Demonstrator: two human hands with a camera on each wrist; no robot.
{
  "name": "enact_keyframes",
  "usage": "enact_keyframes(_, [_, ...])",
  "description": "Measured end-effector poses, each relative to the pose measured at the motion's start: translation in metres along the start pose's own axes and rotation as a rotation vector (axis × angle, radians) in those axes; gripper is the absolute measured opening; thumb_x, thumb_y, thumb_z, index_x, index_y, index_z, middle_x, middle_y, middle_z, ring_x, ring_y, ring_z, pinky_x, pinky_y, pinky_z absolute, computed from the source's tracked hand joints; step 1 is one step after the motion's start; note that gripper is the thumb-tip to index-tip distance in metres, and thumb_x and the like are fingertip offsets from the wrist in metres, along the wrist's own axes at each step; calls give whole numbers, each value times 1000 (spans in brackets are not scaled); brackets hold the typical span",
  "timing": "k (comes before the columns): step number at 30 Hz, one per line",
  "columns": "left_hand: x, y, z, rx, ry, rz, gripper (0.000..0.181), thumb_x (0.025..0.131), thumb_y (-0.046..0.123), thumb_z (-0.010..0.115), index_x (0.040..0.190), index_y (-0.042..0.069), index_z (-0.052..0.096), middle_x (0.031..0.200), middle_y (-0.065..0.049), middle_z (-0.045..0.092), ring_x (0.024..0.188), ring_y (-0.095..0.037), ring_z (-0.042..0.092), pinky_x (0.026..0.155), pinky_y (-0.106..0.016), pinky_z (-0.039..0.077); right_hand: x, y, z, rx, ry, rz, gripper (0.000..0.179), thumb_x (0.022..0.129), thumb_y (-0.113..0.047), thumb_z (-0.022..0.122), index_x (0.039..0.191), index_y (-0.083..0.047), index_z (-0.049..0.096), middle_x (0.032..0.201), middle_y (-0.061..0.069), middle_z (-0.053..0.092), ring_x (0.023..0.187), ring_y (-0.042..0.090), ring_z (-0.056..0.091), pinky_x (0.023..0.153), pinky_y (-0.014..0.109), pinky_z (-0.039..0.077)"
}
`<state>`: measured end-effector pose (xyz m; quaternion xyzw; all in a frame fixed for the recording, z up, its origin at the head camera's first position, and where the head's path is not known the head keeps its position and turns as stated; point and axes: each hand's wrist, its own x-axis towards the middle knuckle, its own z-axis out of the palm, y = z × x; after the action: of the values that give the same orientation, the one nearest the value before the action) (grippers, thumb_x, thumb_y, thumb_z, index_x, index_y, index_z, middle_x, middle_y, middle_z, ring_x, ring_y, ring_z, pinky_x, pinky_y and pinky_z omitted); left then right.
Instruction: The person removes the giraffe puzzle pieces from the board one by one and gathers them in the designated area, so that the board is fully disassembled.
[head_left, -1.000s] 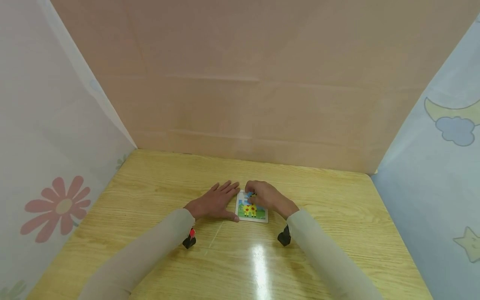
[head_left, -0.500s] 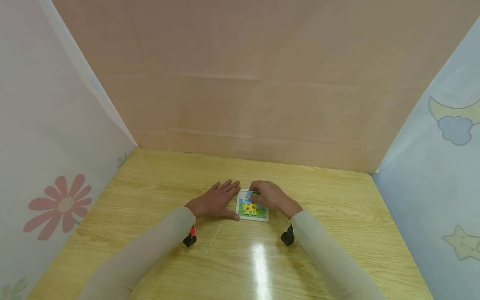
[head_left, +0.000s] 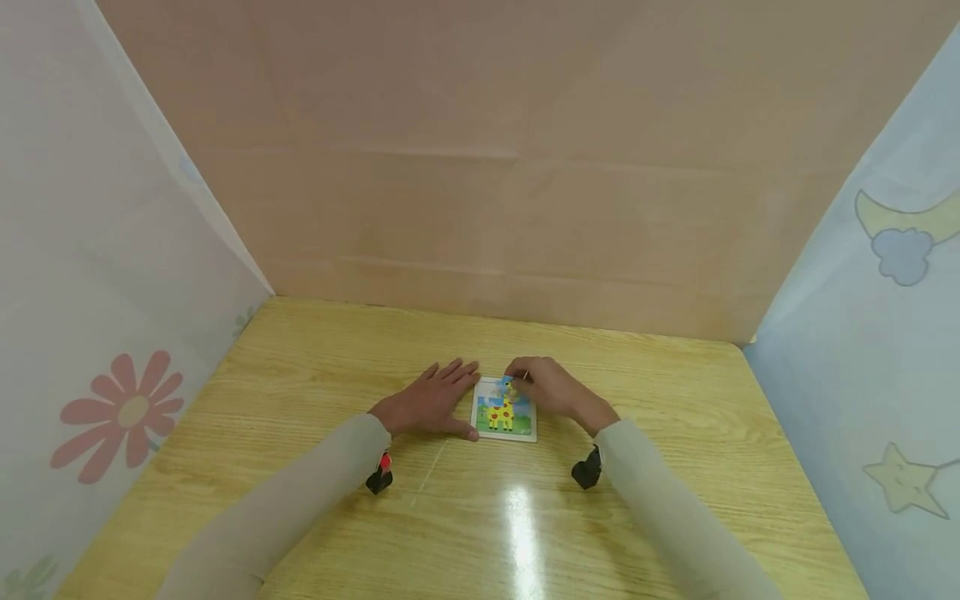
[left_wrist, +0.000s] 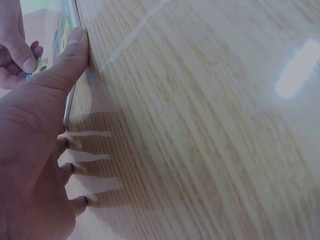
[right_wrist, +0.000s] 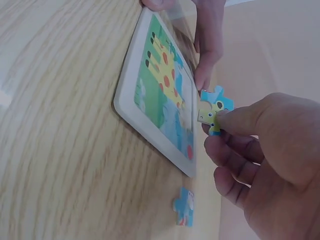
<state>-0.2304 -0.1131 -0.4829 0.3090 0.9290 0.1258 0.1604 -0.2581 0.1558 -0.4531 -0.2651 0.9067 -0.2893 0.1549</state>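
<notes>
A white-framed jigsaw puzzle board [head_left: 504,423] with a yellow, red-spotted giraffe on green and blue lies on the table. My left hand [head_left: 433,407] rests at its left side with fingers spread, the thumb [left_wrist: 75,42] touching the frame's edge. Between thumb and fingers, my right hand [head_left: 553,388] pinches a puzzle piece [right_wrist: 216,110] bearing the giraffe's head. That piece is apart from the board, above its upper part, where a pale gap shows. The right wrist view also has a loose blue puzzle piece [right_wrist: 184,206] on the table, beyond the board's edge.
The wooden table [head_left: 360,350] ends at a tan backdrop [head_left: 495,208]. A flower-printed sheet [head_left: 112,250] stands at the left, a moon-and-star one [head_left: 885,358] at the right. Bright light glares off the tabletop near me.
My right hand has moved slightly right, still pinching the giraffe-head piece, which shows more clearly now and has turned. The left hand has stayed in place beside the board.
</notes>
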Motion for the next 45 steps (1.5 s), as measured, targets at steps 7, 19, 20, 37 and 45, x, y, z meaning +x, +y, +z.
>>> enact_keyframes(7, [0,3,-1,14,-10,-17,109,92,74,67,172,14,23,182,-4,13,171,-31,8,135,-63,13,-11,0,-10,3,23,30,20,109,-12,58,120,-9,74,108,7,74,89,16,65,77,33,56])
enact_keyframes(19, [-2,10,-5,19,-29,-48,109,92,72,70,172,15,23,183,-3,12,171,-30,9,136,-62,14,-31,26,-24,-2,64,54,20,109,-11,57,119,-6,73,105,10,73,82,14,62,71,30,53])
enact_keyframes(20, [-2,10,-6,21,-32,-50,109,92,71,70,172,15,23,183,-3,12,171,-30,8,136,-62,14,-33,27,-26,0,66,55,20,109,-11,57,119,-5,73,104,10,73,81,14,61,70,30,52])
enact_keyframes(37, [0,11,-6,29,-43,-65,108,92,71,70,172,15,23,183,-3,12,170,-31,9,135,-63,16,-51,50,-40,-11,75,91,17,108,-10,59,114,-7,74,104,9,73,85,16,62,72,32,52])
enact_keyframes(45, [-2,12,-6,6,-36,-60,107,93,69,70,172,15,23,183,-3,12,170,-31,9,135,-63,15,-54,59,-44,-13,52,115,17,108,-9,58,114,-6,74,105,10,73,89,18,64,76,33,54])
